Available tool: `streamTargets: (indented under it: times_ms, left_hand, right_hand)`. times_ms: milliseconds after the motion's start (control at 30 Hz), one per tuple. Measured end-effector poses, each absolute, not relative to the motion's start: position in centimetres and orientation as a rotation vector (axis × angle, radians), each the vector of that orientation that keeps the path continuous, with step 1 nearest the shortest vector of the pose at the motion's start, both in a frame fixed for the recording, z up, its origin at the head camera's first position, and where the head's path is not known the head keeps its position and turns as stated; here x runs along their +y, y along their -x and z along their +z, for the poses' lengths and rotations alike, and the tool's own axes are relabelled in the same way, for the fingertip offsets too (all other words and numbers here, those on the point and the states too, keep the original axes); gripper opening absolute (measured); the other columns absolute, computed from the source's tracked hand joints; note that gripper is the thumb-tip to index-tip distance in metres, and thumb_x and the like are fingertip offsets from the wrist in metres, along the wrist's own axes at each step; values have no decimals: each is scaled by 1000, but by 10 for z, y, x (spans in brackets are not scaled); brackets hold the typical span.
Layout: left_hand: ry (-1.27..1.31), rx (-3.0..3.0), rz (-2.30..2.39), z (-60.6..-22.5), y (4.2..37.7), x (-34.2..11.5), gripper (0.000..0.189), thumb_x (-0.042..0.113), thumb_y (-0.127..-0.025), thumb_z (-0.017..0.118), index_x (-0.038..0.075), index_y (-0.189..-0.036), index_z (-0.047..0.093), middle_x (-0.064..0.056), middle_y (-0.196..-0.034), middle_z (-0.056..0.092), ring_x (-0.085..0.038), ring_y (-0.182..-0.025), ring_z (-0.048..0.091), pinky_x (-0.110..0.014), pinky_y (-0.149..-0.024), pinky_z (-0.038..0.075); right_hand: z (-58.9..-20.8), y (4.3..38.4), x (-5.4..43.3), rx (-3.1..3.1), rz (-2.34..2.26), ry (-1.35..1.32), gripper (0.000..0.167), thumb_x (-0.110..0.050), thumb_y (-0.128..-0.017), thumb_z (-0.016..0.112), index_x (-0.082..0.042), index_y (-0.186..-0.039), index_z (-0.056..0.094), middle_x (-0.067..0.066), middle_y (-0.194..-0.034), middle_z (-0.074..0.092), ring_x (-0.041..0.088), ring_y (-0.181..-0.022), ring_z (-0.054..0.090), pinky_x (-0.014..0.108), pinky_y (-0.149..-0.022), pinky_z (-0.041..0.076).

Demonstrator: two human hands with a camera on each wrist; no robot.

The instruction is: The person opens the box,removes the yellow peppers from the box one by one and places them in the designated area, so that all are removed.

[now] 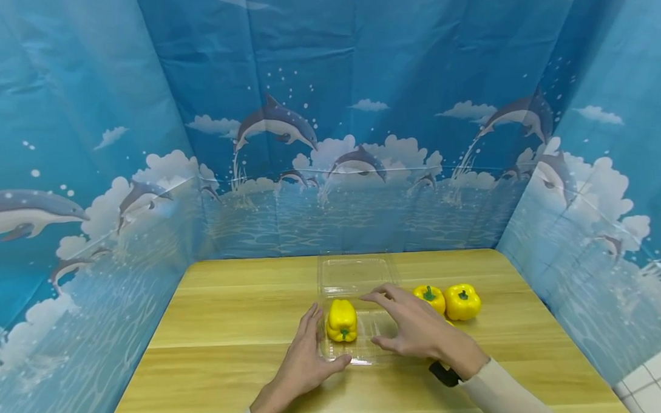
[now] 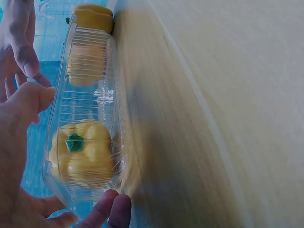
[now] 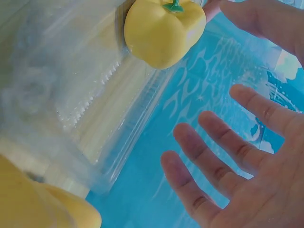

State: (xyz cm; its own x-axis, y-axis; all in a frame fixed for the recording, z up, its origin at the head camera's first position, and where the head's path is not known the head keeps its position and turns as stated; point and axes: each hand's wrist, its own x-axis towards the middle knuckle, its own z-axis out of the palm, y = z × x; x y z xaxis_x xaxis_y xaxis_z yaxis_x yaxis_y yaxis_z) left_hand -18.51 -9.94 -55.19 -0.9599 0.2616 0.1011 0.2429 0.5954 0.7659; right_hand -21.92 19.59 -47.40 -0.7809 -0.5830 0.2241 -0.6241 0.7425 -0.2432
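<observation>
A clear plastic clamshell box (image 1: 368, 358) lies on the table with its lid (image 1: 354, 272) folded back. One yellow bell pepper (image 1: 342, 320) lies in the left part of its base, green stem toward the near side. My left hand (image 1: 308, 359) is at the box's left end, fingers extended along the side and thumb by the front rim; the left wrist view shows fingertips (image 2: 107, 206) by the wall. Over the box's right part hovers my right hand (image 1: 413, 325), fingers spread and holding nothing, as the right wrist view also shows (image 3: 251, 161).
Right of the box stand two yellow bell peppers, one (image 1: 429, 297) beside the right hand and another (image 1: 462, 302) farther right. A further yellow piece (image 1: 449, 322) shows partly behind the right wrist. A dolphin-print curtain (image 1: 342, 218) encloses the wooden table (image 1: 225, 319).
</observation>
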Motion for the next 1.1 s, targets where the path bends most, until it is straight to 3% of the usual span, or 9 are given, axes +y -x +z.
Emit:
streamTargets:
  times_ms: [600,867,1100]
  left_hand:
    - [-413,2760,1333,-555,186,-97,125,57,-92,96,5,-184,29,-15,-196,18,-36,-140,73,-60,-111,66]
    - [-408,2769,1327,-555,187,-97,124,57,-92,95,5,-184,29,-16,-196,18,-35,-138,73,-60,-111,66]
    - [-408,2779,1334,-552,186,-98,125,56,-91,96,3,-183,29,-19,-196,19,-41,-140,71,-69,-119,60]
  right_hand:
    - [-473,237,178,-2887,440,-1167,96,-40,-93,100,-33,-176,52,12,-171,57,44,-149,65,73,-119,58]
    - [-475,245,172,-2892,395,-1220,92,-39,-93,100,-34,-173,55,11,-172,55,44,-148,66,72,-118,59]
    - [-475,251,166,-2848,321,-1307,92,-37,-92,101,-33,-172,57,10,-175,53,41,-151,64,67,-117,61]
